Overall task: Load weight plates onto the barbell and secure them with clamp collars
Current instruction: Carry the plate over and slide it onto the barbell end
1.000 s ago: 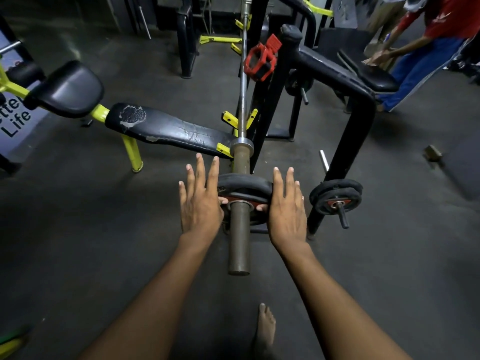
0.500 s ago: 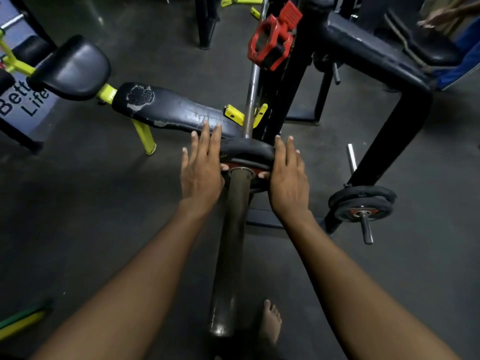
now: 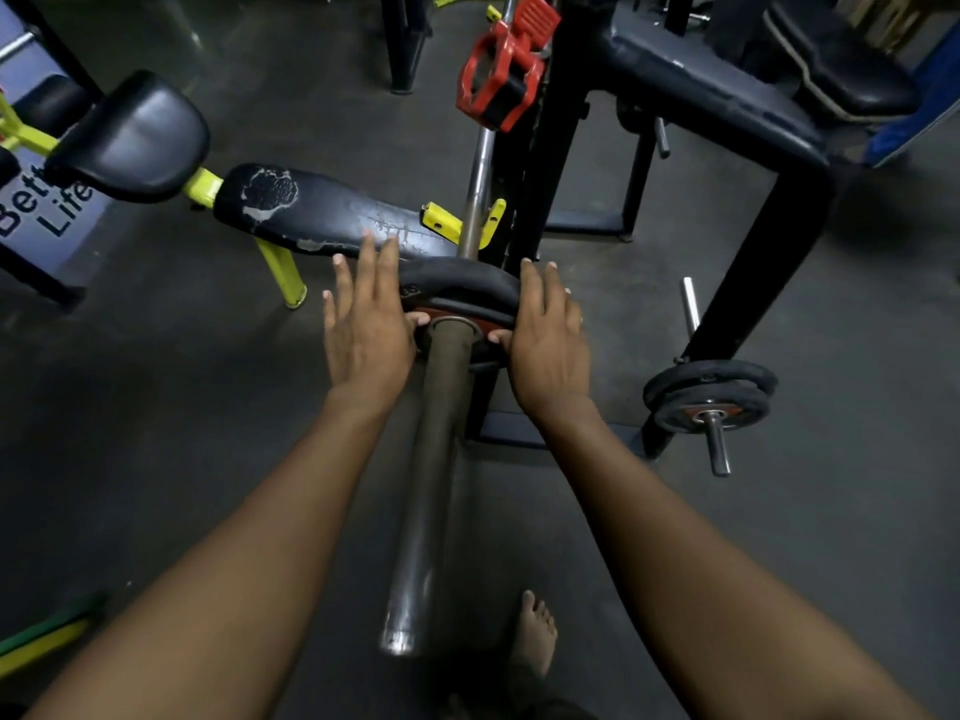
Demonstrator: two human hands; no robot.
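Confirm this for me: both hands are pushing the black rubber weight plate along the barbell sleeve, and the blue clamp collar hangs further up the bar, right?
Not quite: in the head view the clamp collar is red, not blue. The rest holds.

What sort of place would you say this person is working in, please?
Most likely a gym's free-weight area: a barbell carries a weight plate, a worn padded bench stands beside it, and more plates sit on a rack peg.

Sign — "Bett… Life", cut off.
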